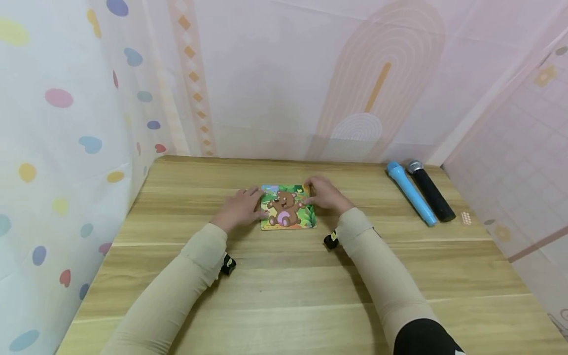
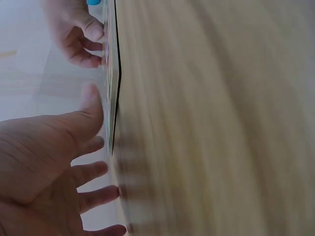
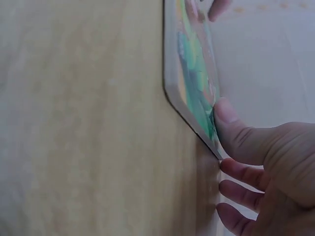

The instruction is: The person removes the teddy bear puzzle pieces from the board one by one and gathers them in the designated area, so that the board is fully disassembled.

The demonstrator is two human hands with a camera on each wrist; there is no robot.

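Note:
A bear picture puzzle board (image 1: 286, 213) lies flat on the wooden table, showing a brown bear on a green background. At its left edge is my left hand (image 1: 241, 208), thumb and fingers spread and fairly straight. In the left wrist view the thumb (image 2: 91, 110) is beside the board's edge and the fingertips reach the table. My right hand (image 1: 327, 194) is at the upper right corner. In the right wrist view its thumb (image 3: 231, 123) rests on the printed face by the corner, and the other fingers (image 3: 238, 194) touch down beside the edge, loosely bent.
A blue microphone (image 1: 411, 194) and a black microphone (image 1: 431, 191) with a silver head lie side by side at the back right. Near them is a small dotted patch (image 1: 466, 218). Patterned cloth (image 1: 266, 79) hangs behind the table and along both sides.

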